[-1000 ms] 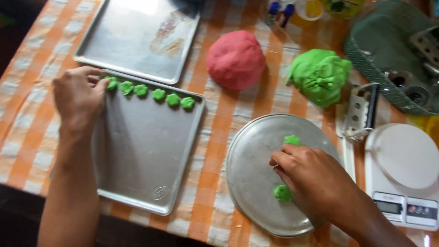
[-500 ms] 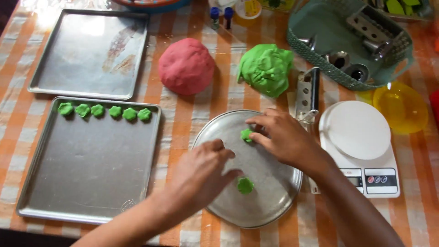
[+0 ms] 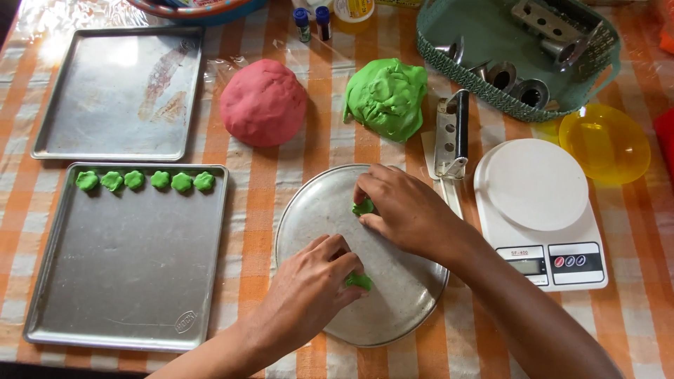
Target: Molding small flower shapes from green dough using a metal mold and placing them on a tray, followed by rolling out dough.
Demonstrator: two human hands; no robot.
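Both hands worked over the round metal plate [image 3: 393,309] in the middle of the table. The left hand [image 3: 312,288] was bent down on the near part of the plate, its fingers curled around a small green dough piece [image 3: 359,281], which showed only a little under the fingertips. The right hand [image 3: 407,210] lay on the far part of the plate, and its thumb and first fingers pinched another small green piece [image 3: 363,207]. Both hands were nearly closed on their pieces.

To the left of the plate stood a rectangular baking tray [image 3: 126,281]. Six small green shaped pieces [image 3: 145,180] lay in one row along its far edge, close beside each other. Behind this tray was a second empty-looking tray [image 3: 84,105] with some smears on it. A big red dough ball [image 3: 263,102] and a big green dough lump [image 3: 387,97] lay on the checked cloth, far from the plate. A metal tool [image 3: 451,133] lay just right of the green lump. A white kitchen scale [image 3: 540,210] stood to the right of the plate, and a yellow bowl [image 3: 608,144] was beyond it.
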